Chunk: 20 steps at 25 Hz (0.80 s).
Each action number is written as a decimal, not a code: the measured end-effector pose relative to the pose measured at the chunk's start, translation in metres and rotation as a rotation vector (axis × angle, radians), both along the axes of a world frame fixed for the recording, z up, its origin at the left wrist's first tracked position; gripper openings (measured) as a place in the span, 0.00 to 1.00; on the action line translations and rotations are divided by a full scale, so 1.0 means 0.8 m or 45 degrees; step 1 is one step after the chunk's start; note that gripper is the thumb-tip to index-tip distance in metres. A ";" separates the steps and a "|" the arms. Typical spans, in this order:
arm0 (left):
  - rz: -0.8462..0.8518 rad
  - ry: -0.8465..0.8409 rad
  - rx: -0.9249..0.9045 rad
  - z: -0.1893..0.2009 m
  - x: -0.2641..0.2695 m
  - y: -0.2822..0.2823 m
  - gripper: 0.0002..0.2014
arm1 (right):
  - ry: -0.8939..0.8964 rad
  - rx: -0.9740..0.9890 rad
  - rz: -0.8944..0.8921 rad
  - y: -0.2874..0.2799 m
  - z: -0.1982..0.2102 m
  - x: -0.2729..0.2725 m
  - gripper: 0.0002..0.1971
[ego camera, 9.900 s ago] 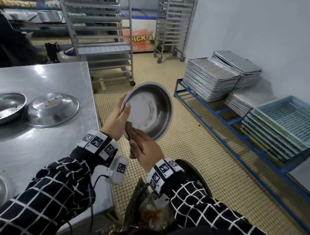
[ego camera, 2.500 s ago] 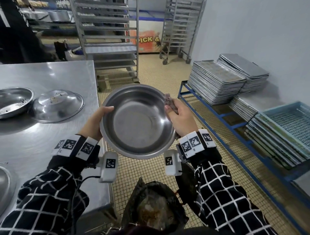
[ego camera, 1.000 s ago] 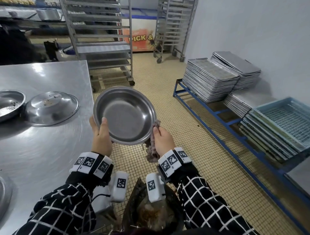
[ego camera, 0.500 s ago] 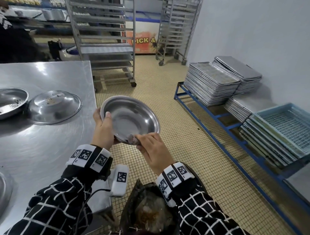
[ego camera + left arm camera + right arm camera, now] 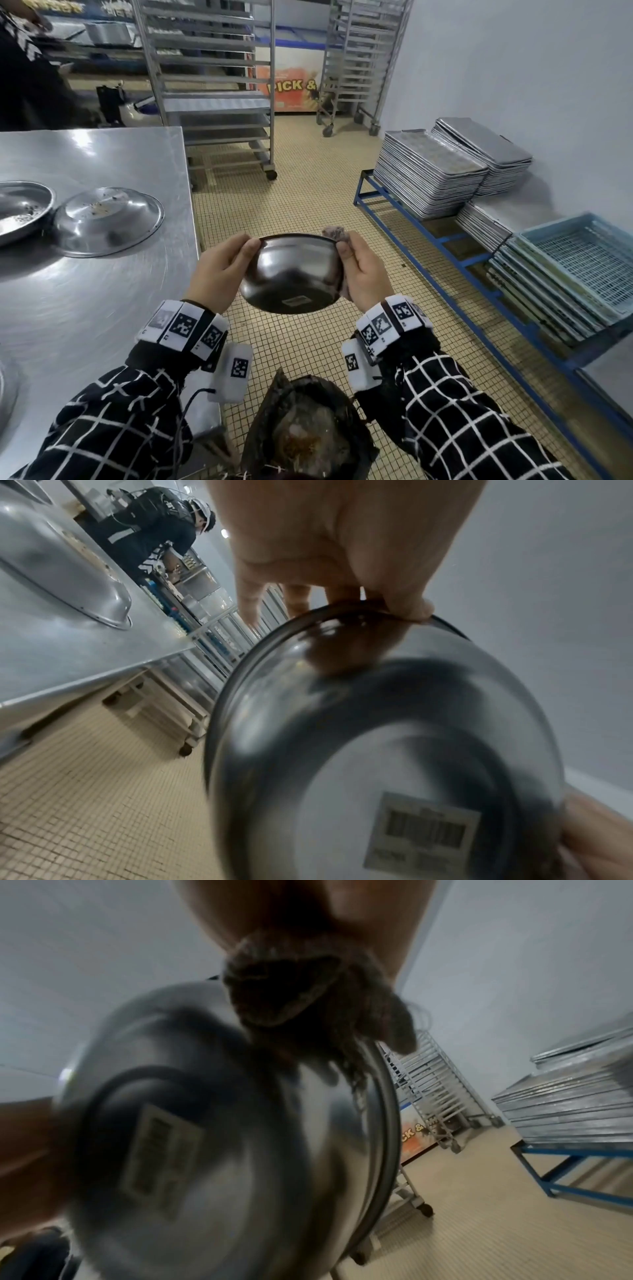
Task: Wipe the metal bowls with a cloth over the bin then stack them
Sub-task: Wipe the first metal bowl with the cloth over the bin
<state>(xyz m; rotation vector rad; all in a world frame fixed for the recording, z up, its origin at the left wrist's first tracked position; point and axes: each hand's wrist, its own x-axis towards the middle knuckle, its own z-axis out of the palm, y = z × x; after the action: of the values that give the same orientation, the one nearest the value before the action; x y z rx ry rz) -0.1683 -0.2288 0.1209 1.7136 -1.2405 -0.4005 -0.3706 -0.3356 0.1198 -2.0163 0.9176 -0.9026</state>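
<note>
I hold a metal bowl point(image 5: 291, 274) between both hands above the floor, its underside with a barcode label point(image 5: 424, 834) turned toward me. My left hand point(image 5: 222, 270) pinches the left rim, thumb on the outside point(image 5: 407, 607). My right hand point(image 5: 359, 270) grips the right rim through a greyish cloth point(image 5: 334, 234), which bunches over the edge point(image 5: 308, 1007). The bin point(image 5: 308, 431), lined with a dark bag and holding scraps, sits below and nearer to me. The bowl's inside is hidden.
On the steel table point(image 5: 85, 308) at the left lie an upturned bowl point(image 5: 106, 221) and an upright dirty one point(image 5: 20, 209). Stacked trays point(image 5: 428, 174) and blue crates point(image 5: 582, 263) sit on a blue rack at the right. Wheeled racks point(image 5: 212, 85) stand behind; a person point(image 5: 161, 531) works beyond the table.
The bowl has been tipped over so its underside faces me instead of its inside. My right hand with the cloth moved from the near rim to the right rim.
</note>
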 end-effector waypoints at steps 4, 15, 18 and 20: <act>0.142 0.144 -0.037 0.001 -0.017 -0.006 0.14 | 0.203 -0.127 -0.398 -0.014 -0.010 0.005 0.16; 0.187 0.789 -0.115 0.013 -0.046 -0.020 0.14 | 0.157 -0.553 -0.040 0.051 -0.041 0.043 0.27; 0.117 0.861 -0.116 0.017 -0.055 -0.020 0.14 | 0.095 -0.483 -0.194 0.013 -0.016 0.041 0.27; 0.083 0.893 -0.127 0.019 -0.058 -0.023 0.14 | 0.018 -0.263 -0.291 -0.007 -0.018 0.031 0.27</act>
<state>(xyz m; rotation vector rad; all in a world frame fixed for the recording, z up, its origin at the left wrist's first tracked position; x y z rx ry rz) -0.2146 -0.2471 0.1359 1.3443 -0.6757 -0.8021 -0.3455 -0.3414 0.1057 -2.1214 1.1194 -1.1496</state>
